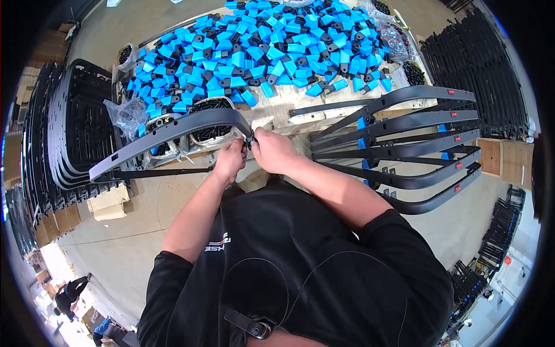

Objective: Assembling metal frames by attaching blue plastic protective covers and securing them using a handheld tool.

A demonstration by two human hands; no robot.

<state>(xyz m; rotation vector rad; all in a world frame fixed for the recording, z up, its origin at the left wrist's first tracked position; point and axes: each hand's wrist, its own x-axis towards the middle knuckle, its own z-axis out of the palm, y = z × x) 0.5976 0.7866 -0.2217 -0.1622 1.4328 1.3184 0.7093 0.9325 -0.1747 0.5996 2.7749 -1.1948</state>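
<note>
Both bare forearms reach away from the body and converge at the centre. The left hand [229, 160] is curled, knuckles up, fingers pinched at its far right tip. The right hand [272, 150] sits just beside it, almost touching, fingers bent and pinched leftward.

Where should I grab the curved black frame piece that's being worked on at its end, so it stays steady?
Grip the curved black frame piece on its flat middle span, coming from the near edge. It arches leftward off the table, probably unsupported there, while the left hand and right hand crowd its right end.
</note>
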